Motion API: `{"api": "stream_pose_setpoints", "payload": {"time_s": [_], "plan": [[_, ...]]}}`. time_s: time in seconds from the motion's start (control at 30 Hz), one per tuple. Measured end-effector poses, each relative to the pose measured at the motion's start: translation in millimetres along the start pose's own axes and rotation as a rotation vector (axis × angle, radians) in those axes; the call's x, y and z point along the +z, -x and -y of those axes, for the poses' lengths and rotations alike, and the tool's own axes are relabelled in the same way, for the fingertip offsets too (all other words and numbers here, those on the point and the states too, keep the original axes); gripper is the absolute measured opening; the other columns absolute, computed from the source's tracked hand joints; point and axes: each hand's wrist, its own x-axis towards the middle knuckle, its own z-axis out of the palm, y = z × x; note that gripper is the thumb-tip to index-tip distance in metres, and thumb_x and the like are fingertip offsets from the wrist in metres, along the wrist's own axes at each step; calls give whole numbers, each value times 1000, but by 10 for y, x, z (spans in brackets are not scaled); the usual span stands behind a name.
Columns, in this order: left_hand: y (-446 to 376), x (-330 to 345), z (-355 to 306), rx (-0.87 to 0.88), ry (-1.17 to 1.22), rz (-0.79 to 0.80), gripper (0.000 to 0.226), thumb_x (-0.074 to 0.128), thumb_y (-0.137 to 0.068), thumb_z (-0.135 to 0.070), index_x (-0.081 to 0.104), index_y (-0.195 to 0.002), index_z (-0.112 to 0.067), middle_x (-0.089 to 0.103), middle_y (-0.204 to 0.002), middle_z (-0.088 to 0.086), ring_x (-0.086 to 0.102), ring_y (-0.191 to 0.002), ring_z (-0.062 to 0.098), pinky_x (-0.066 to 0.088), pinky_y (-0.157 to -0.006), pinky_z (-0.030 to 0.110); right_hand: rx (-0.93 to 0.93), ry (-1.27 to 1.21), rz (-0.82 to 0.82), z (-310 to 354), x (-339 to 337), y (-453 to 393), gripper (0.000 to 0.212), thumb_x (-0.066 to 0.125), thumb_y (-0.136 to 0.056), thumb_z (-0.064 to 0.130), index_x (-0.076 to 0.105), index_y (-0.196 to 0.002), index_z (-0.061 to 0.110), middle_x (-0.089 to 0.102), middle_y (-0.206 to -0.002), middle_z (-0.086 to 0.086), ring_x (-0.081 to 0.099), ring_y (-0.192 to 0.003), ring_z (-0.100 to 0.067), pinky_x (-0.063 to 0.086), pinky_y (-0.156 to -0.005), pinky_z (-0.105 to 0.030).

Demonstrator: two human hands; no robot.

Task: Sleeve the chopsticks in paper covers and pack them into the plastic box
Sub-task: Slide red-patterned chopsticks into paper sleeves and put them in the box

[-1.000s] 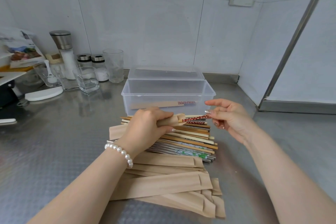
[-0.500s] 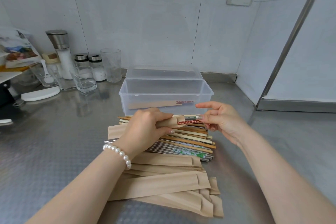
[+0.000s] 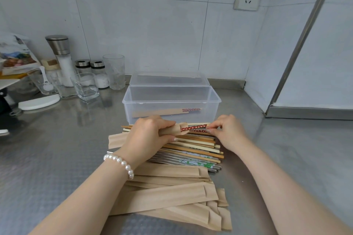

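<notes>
My left hand (image 3: 147, 135) grips a brown paper sleeve (image 3: 114, 140) just above the pile of loose chopsticks (image 3: 198, 150). A pair of chopsticks with red patterned ends (image 3: 193, 127) sticks out of the sleeve's mouth to the right. My right hand (image 3: 228, 131) pinches those red ends with thumb and fingertips. Behind both hands stands the clear plastic box (image 3: 172, 99), open, with one sleeved pair (image 3: 162, 112) lying on its bottom. A stack of empty paper sleeves (image 3: 168, 194) lies nearest to me.
The box lid (image 3: 169, 78) lies behind the box against the wall. Glasses (image 3: 85, 87), salt jars (image 3: 99, 74) and a grinder (image 3: 61, 57) crowd the back left of the steel counter (image 3: 47, 149). A white lid (image 3: 38, 102) lies at the left. A metal frame (image 3: 305, 112) borders the right.
My right hand has moved left and closed on the red chopstick ends, pushing them further into the sleeve. The left hand has kept its grip on the sleeve.
</notes>
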Motion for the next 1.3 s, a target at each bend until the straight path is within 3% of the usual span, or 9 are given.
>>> {"api": "stream_pose_setpoints", "payload": {"time_s": [0.13, 0.27, 0.47, 0.7, 1.07, 1.17, 1.23, 1.3], "plan": [[-9, 9, -4, 10, -1, 13, 43, 77, -69, -24, 66, -111, -21, 66, -86, 0, 59, -81, 17, 46, -77, 28, 12, 35, 21, 5, -7, -25, 18, 62, -86, 23, 73, -100, 17, 57, -91, 3, 47, -99, -20, 41, -86, -35], [-2, 6, -9, 13, -7, 23, 43, 76, -70, -25, 65, -111, -20, 66, -87, -1, 59, -82, 16, 47, -77, 28, 20, -52, 100, -36, -56, -38, 4, 69, -81, 22, 73, -83, 23, 57, -88, 2, 49, -88, -18, 39, -77, -31], [-7, 5, -8, 2, -2, 23, 42, 77, -70, -25, 66, -110, -21, 64, -84, -2, 58, -80, 17, 46, -75, 29, 5, -118, 207, -67, -91, -16, 21, 71, -80, 15, 63, -68, 30, 55, -85, 7, 46, -69, -5, 36, -66, -23], [0, 0, -24, 4, -5, 39, 42, 75, -71, -25, 65, -112, -21, 63, -86, -4, 58, -81, 14, 43, -76, 23, 36, -15, 295, -67, -109, -24, 20, 66, -84, 20, 57, -74, 34, 57, -102, -8, 45, -103, -21, 40, -90, -31], [1, 3, -29, -6, -11, 58, 42, 76, -71, -24, 65, -111, -21, 65, -88, -2, 59, -82, 17, 47, -80, 31, 54, 51, 382, -40, -142, -20, 22, 65, -84, 24, 51, -72, 35, 51, -102, -4, 39, -105, -19, 38, -93, -33], [-2, 7, -30, -6, -12, 61, 41, 76, -71, -24, 66, -111, -21, 65, -86, -1, 59, -82, 18, 48, -79, 33, 49, -13, 342, -88, -133, -29, 20, 67, -83, 21, 54, -72, 32, 57, -98, -5, 47, -95, -18, 42, -83, -31], [-1, 0, -27, -9, -11, 62, 41, 76, -71, -24, 66, -111, -22, 65, -87, -1, 59, -83, 18, 48, -79, 33, 48, -203, 253, -95, -156, -9, 19, 66, -84, 12, 57, -73, 25, 58, -81, 0, 49, -73, -13, 39, -67, -24], [-5, -8, -26, -7, -15, 68, 40, 75, -72, -25, 66, -111, -23, 65, -89, -1, 59, -84, 18, 47, -79, 33, 50, -483, 93, -78, -211, 3, 20, 62, -84, 1, 58, -74, 18, 59, -72, 2, 52, -65, -9, 38, -64, -23]]}}
